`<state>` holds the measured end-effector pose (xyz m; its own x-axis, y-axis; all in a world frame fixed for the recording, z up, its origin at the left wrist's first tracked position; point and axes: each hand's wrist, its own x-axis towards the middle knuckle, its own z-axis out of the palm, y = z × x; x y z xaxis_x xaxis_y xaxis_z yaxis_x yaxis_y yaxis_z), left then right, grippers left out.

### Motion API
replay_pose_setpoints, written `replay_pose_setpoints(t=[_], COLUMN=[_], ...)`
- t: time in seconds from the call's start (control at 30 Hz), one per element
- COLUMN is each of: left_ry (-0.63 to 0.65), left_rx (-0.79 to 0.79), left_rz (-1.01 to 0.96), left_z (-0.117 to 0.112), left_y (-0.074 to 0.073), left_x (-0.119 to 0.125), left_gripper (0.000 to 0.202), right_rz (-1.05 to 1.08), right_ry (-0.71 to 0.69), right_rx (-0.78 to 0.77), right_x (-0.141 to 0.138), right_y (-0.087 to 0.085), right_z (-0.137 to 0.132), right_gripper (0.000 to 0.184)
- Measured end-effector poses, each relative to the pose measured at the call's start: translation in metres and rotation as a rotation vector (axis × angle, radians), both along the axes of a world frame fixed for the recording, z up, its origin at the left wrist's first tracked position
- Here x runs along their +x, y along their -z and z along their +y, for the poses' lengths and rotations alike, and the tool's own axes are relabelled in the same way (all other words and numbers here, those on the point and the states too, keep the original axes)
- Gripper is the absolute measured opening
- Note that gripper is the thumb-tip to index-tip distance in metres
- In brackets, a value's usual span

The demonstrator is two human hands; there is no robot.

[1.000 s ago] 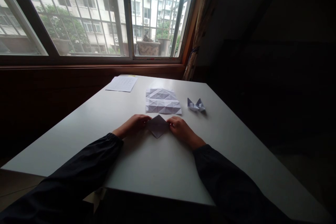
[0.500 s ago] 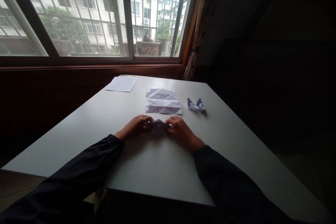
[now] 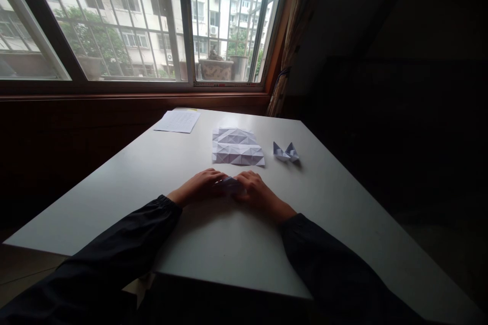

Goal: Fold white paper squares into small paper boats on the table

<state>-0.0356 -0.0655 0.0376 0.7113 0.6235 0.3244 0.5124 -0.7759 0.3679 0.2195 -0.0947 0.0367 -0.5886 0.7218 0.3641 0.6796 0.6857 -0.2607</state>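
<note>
Between my two hands is a small folded piece of white paper (image 3: 231, 184), close above the white table (image 3: 221, 244). My left hand (image 3: 202, 184) is closed on its left side, and my right hand (image 3: 254, 188) grips its right side with the fingers bent over it. Part of the paper is hidden behind the fingers. Just beyond my hands lies a creased white sheet (image 3: 238, 147) with a pattern of triangular folds. To its right stand two small folded paper boats (image 3: 286, 152), touching each other.
Sheets of paper with faint writing (image 3: 177, 122) lie at the table's far left corner. A barred window (image 3: 133, 25) rises beyond the table, with a tied curtain (image 3: 284, 76) at its right. The table's near edge runs below my forearms.
My right hand has shifted slightly left and its fingers now reach further over the folded paper. The paper has turned and is less flat. The other papers lie where they were.
</note>
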Motion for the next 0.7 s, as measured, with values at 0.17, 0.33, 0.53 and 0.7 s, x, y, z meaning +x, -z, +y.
replay_pose_setpoints(t=[0.17,0.33,0.53,0.7], left_ry=[0.021,-0.009,-0.101,-0.142], left_rx=[0.007,0.052,0.07,0.083], left_rz=[0.009,0.001,0.012,-0.003], left_z=[0.0,0.001,0.008,0.012], left_y=[-0.001,-0.002,0.004,0.008], left_x=[0.0,-0.001,-0.005,-0.01], left_gripper=[0.049,0.045,0.035,0.031], right_rz=[-0.011,-0.038,-0.012,-0.024], right_ry=[0.003,0.077,0.186,0.239], right_rx=[-0.018,0.027,0.05,0.051], right_x=[-0.002,-0.001,0.011,0.015], right_y=[-0.002,0.001,0.009,0.01], right_z=[-0.001,0.003,0.016,0.019], right_gripper=[0.038,0.016,0.02,0.022])
